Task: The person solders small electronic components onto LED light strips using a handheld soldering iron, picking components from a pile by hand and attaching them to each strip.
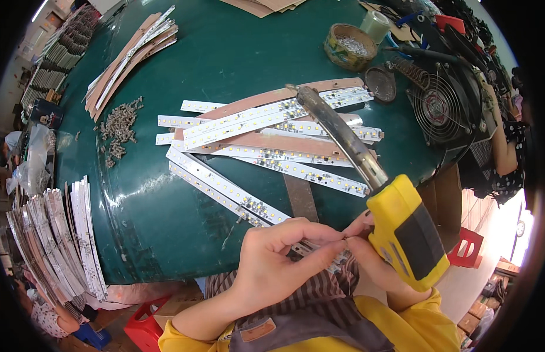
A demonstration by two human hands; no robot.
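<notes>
My left hand [284, 252] is closed in a pinch, thumb and forefinger together at the edge of the table. Their tips meet the fingers of my right hand [375, 267]; whatever small piece lies between them is too hidden to name. A soldering gun [404, 229] with a yellow and black handle rests in my right hand, its metal barrel slanting up to the left over the table. Beneath my hands, the end of a white LED strip board [334, 265] shows in part. Beyond them lies a crossed heap of LED strip boards [266, 155], some with brown undersides up.
Small metallic parts [120, 126] are piled on the left of the green table [225, 53]. More strips [131, 56] lie far left, others [55, 240] near left. At right stand a fan [439, 105], a round tub [349, 48] and a shallow dish [380, 84]. Other people sit nearby.
</notes>
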